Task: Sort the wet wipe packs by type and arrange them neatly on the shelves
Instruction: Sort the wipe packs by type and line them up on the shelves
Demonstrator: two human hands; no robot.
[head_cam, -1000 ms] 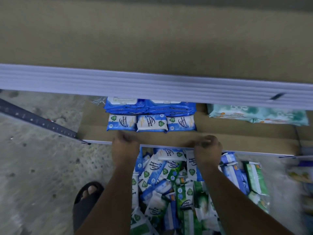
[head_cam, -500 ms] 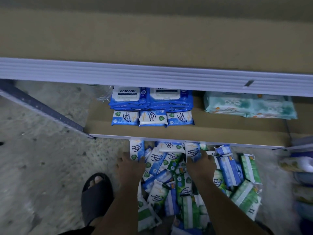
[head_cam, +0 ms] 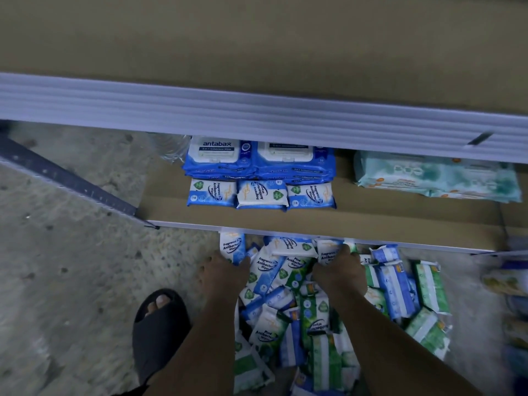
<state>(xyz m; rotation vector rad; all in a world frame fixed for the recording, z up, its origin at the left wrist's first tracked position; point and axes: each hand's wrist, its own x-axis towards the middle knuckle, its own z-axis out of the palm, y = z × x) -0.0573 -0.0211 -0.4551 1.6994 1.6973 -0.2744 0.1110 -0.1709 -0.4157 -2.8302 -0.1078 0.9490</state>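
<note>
Upper shelf lip overhangs and hides the back of the lower shelf. On that shelf: two antabax stacks, a row of three small blue packs just in front of them, teal packs well to the right. Your sandalled foot sits left of the floor pile of blue and green packs. Both grips are at the pile's far edge, just below the lower shelf's front. Left grip pinches an upright blue fragrance-free pack. Right grip has its fingers curled round another blue pack.
</note>
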